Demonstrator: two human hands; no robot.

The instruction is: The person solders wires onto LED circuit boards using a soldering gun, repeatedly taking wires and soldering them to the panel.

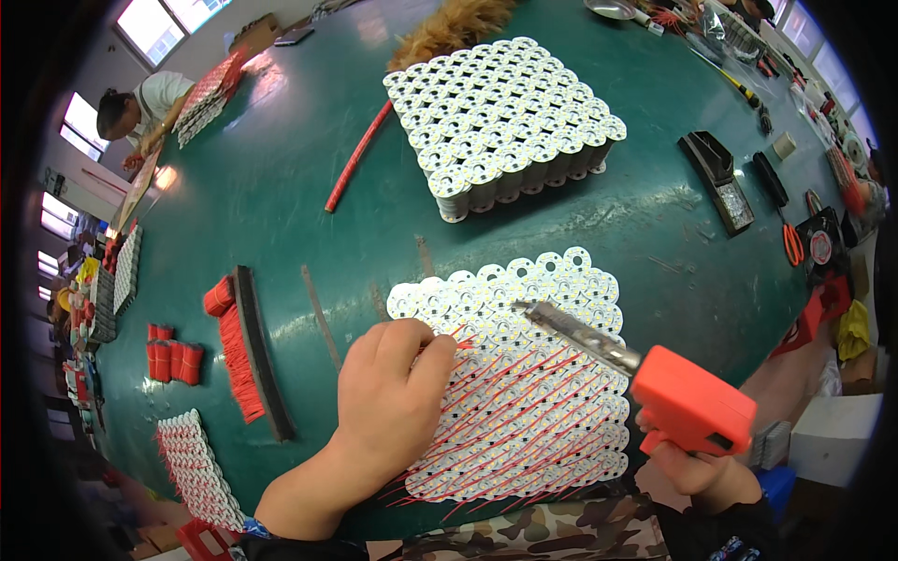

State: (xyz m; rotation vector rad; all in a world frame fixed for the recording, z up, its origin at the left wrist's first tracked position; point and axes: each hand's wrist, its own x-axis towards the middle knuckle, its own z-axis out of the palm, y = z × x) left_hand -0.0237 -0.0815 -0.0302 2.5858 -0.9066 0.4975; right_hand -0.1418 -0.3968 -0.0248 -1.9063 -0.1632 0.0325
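Note:
A sheet of round white LED boards point(505, 285) lies on the green table in front of me. Thin red wires point(524, 397) run slantwise across its lower part. My left hand point(393, 393) rests over the sheet's left side, fingers pinched on the ends of a few red wires. My right hand point(687, 470) is wrapped round the handle of a red soldering gun point(697, 397). Its long metal barrel points up and left, and the tip is over the upper middle of the sheet, right of my left hand. Whether the tip touches a board, I cannot tell.
Beyond the sheet stands a thick stack of similar boards point(505, 122). Red wire bundles point(175, 361) and a dark strip point(260, 355) lie left. A black tray point(718, 182) and orange-handled scissors point(792, 245) are at right. Another person point(154, 103) works at far left.

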